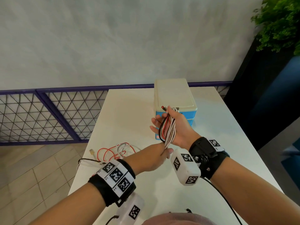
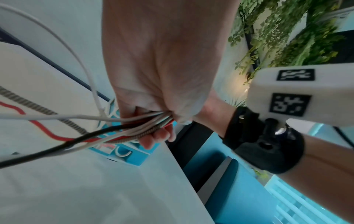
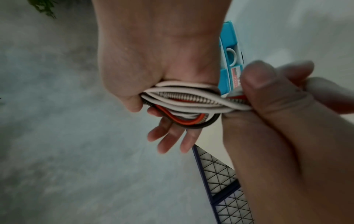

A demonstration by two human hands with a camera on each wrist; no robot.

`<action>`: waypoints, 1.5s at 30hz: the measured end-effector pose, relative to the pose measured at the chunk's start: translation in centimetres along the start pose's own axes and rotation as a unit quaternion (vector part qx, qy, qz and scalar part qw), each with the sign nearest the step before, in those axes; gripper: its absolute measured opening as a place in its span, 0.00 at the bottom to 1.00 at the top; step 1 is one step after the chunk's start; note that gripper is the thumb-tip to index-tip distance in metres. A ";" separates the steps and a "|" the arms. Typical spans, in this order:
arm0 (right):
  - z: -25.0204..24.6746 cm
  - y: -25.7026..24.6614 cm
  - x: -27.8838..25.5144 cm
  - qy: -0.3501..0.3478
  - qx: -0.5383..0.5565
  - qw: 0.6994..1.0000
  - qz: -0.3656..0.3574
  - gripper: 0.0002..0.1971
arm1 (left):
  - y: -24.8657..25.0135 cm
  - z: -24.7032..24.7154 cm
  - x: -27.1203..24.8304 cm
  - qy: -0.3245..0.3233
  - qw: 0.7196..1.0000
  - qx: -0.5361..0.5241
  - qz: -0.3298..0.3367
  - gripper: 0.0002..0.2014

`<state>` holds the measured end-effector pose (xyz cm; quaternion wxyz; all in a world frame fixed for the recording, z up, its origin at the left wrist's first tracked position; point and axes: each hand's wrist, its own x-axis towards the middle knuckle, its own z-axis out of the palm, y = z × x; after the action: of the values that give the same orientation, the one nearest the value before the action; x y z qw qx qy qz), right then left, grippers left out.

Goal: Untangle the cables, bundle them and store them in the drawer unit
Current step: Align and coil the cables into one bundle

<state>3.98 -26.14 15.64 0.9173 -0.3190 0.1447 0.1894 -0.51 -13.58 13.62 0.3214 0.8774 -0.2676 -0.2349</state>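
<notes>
White, red, black and braided cables [image 1: 168, 127] were being wound into a coil around the right hand [image 1: 174, 125], whose thumb clamped the loops just in front of the blue drawer unit [image 1: 174, 101], while the left hand [image 1: 155, 155] pinched the trailing strands below it. Bundling looked about half done, with slack [image 1: 116, 151] lying left of the unit. Next, I judge, that slack needs feeding up under steady tension.

Head view: even, diffuse daylight, soft faint shadows on the white table [image 1: 211, 127]. Wide-angle bending at the edges; the plant [image 1: 279, 25] top right is smeared. Both wrist views dimmer, strongly distorted, backgrounds motion-blurred; the cables [image 3: 191, 97] reasonably sharp.
</notes>
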 end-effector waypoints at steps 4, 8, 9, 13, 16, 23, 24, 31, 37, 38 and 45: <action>1.0 0.0 0.0 0.013 -0.020 1.000 -0.017 0.23 | -1.7 0.6 0.3 0.009 0.995 -0.090 0.035 0.17; 0.9 -0.4 0.3 0.038 -0.089 0.994 -0.055 0.22 | -2.7 0.8 0.1 0.004 0.981 -0.187 0.045 0.21; 0.7 -0.7 0.4 0.042 -0.098 0.992 -0.062 0.22 | -3.0 0.7 0.1 -0.002 0.980 -0.193 0.040 0.24; -0.8 -2.0 0.6 0.062 -0.107 0.989 -0.087 0.21 | -4.6 -0.3 -0.2 0.003 0.991 -0.133 0.005 0.26; -2.1 -3.4 0.6 0.073 -0.084 0.987 -0.116 0.21 | -5.7 -0.9 -0.4 -0.001 0.998 -0.057 -0.017 0.21; -3.9 -5.7 -0.2 0.080 -0.080 0.983 -0.145 0.21 | -6.3 -1.8 -0.7 -0.038 0.974 -0.213 -0.072 0.25; -4.0 -5.7 -0.2 0.074 -0.094 0.983 -0.141 0.21 | -5.9 -2.1 -0.5 -0.039 0.974 -0.205 -0.085 0.28; -3.4 -5.2 -0.5 0.060 -0.249 0.960 -0.112 0.19 | -5.8 -4.2 0.3 0.072 0.995 -0.041 -0.061 0.20; -3.2 -3.7 -0.7 0.032 -0.308 0.951 -0.014 0.15 | -5.4 -4.8 -0.1 0.104 0.989 0.089 -0.049 0.14; -3.2 -3.4 -0.8 0.024 -0.311 0.950 0.005 0.13 | -5.4 -4.8 -0.1 0.111 0.989 0.096 -0.032 0.14; -3.0 -1.5 -1.2 -0.031 -0.399 0.909 0.117 0.17 | -4.5 -4.8 -0.4 0.160 0.978 0.125 0.041 0.13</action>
<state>3.19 -29.50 14.62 0.6890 -0.6329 0.0649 0.3471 3.39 -8.30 13.91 0.2576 0.9250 -0.2759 -0.0427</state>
